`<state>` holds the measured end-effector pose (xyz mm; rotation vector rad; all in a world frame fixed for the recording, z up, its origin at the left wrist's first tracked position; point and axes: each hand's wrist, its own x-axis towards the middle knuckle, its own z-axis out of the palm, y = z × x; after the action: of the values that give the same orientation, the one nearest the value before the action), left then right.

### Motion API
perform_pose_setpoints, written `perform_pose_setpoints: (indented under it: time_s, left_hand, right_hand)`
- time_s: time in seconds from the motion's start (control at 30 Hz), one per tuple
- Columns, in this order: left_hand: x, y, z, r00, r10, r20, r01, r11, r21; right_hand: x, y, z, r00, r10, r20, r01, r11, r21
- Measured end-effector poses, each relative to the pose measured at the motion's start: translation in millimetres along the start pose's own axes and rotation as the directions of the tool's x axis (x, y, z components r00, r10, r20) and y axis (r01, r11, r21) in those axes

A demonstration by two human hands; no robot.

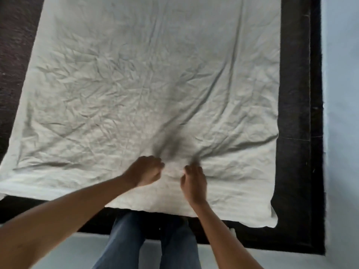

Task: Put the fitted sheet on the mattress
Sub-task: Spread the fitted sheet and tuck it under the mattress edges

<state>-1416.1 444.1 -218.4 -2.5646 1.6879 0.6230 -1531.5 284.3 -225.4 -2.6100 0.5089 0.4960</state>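
While the sheet (147, 84) is lying crumpled over the dark mattress (295, 113), I am bunching its near middle in both grips, left hand (144, 170) and right hand (193, 182) fisted, judging the corners need tucking next.

Sheet (136, 84) on mattress (295, 133), hands (147, 170) near edge.

A pale blue-grey floor (342, 133) is seen at right and below; darker flooring (13, 45) at upper left.
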Motion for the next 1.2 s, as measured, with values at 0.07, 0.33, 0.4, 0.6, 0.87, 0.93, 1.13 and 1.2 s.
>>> perform_pose_setpoints:
  time_s: [0.07, 0.33, 0.4, 0.6, 0.87, 0.93, 1.13, 1.2]
  left_hand:
    - [46.4, 31.9, -2.6, 0.999, 0.027, -0.029, -0.028, 0.999, -0.035]
    - [143.5, 119.8, -1.4, 0.998, 0.018, -0.062, -0.028, 0.984, -0.177]
    - [148.4, 137.0, 2.7, 0.998, 0.057, -0.029, -0.061, 0.98, -0.188]
    - [164.7, 161.2, 9.2, 0.996, 0.052, -0.066, -0.064, 0.98, -0.188]
    - [199.3, 196.2, -2.9, 0.97, 0.153, -0.188, -0.187, 0.965, -0.181]
    - [201.4, 205.6, 0.8, 0.973, 0.175, -0.151, -0.199, 0.968, -0.156]
    - [202.4, 223.9, 14.8, 0.969, 0.247, -0.016, -0.247, 0.966, -0.076]
    - [203.9, 229.7, 16.7, 0.966, 0.259, 0.014, -0.259, 0.965, -0.031]
  right_hand:
    - [4.2, 32.8, -13.5, 0.997, 0.065, -0.029, -0.068, 0.994, -0.087]
    - [10.8, 105.0, -38.1, 0.925, 0.333, -0.182, -0.334, 0.942, 0.027]
    - [6.5, 114.6, -40.7, 0.856, 0.503, -0.12, -0.512, 0.857, -0.06]
    - [-8.9, 143.5, -42.5, 0.896, 0.423, -0.133, -0.409, 0.904, 0.122]
    - [-34.9, 191.8, -58.9, 0.464, 0.871, -0.162, -0.784, 0.489, 0.383]
    - [-39.0, 198.2, -56.7, 0.478, 0.871, -0.114, -0.797, 0.484, 0.361]
    - [-66.7, 210.9, -43.8, 0.386, 0.922, 0.019, -0.829, 0.338, 0.446]
    - [-73.6, 214.1, -39.8, 0.467, 0.88, 0.081, -0.81, 0.39, 0.438]
